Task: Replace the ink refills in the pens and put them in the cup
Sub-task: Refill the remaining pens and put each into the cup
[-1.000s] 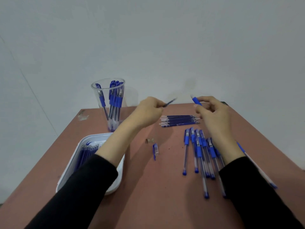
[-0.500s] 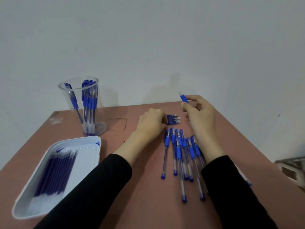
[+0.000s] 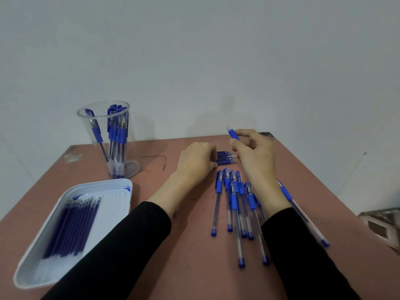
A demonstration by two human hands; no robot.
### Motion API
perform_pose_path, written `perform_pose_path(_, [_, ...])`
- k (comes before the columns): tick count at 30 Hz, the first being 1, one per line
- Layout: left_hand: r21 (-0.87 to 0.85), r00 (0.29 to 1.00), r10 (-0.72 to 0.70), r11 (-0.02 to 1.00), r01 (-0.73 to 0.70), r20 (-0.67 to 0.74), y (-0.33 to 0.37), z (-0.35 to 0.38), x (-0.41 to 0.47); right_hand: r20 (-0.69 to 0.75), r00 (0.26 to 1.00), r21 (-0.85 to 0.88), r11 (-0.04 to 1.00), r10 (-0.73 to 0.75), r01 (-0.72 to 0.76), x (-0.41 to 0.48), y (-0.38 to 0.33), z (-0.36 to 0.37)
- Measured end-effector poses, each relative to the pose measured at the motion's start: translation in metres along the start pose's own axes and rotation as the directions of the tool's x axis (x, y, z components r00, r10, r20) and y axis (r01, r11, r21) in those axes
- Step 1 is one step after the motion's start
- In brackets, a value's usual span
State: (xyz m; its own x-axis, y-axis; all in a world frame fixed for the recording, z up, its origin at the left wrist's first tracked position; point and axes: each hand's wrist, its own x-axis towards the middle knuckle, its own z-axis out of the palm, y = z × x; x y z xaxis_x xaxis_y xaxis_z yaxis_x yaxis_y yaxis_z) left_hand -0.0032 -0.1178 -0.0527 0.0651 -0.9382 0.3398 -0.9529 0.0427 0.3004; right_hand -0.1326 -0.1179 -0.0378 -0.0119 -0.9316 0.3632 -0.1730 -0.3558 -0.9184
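My left hand (image 3: 195, 161) lies on the table at the far middle, fingers curled down over the left ends of a short row of blue refills (image 3: 227, 158); what they pinch is hidden. Just right of it, my right hand (image 3: 256, 156) holds a pen (image 3: 233, 133) by its blue grip, with the end pointing up and left above the refills. Several capped blue pens (image 3: 233, 198) lie side by side in front of my hands. At the far left stands a clear cup (image 3: 86, 128) with several blue pens in it.
A white tray (image 3: 118, 187) at the near left holds several dark refills (image 3: 71, 228). One more pen (image 3: 303, 215) lies beyond my right forearm near the table's right edge. A grey object (image 3: 383, 224) sits off the table at the right. A wall stands close behind the table.
My left hand came down from mid-air with a refill onto the row of refills and has stayed there. The right hand kept its pen raised. The view shifted right.
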Motion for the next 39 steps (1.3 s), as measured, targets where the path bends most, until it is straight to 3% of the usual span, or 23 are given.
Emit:
perform_pose_path(6, [-0.15,0.997,-0.08,0.985,0.082,0.019,-0.011,-0.016,-0.01,0.065,0.998,-0.046,0.998,-0.027,0.03,-0.004,0.002,0.008])
perform_pose_path(11, [-0.263,0.985,-0.174,0.951,0.163,-0.019,-0.035,-0.057,-0.041,0.195,0.972,-0.145,0.976,-0.132,0.162,-0.023,0.0,0.028])
perform_pose_path(18, [-0.17,0.951,-0.302,0.942,0.289,-0.059,-0.094,-0.11,-0.114,0.426,0.872,-0.236,0.9,-0.242,0.365,-0.059,-0.005,0.051])
perform_pose_path(24, [0.117,0.88,-0.473,0.878,0.465,0.047,-0.123,-0.117,-0.148,0.461,0.851,-0.243,0.886,-0.252,0.394,-0.065,-0.006,0.056])
perform_pose_path(35, [0.232,0.845,-0.526,0.837,0.495,0.094,-0.112,-0.108,-0.153,0.466,0.84,-0.223,0.882,-0.277,0.415,-0.065,-0.003,0.056])
perform_pose_path(39, [0.115,0.817,-0.571,0.82,0.561,0.082,-0.113,-0.108,-0.148,0.477,0.837,-0.223,0.884,-0.268,0.41,-0.066,-0.003,0.056])
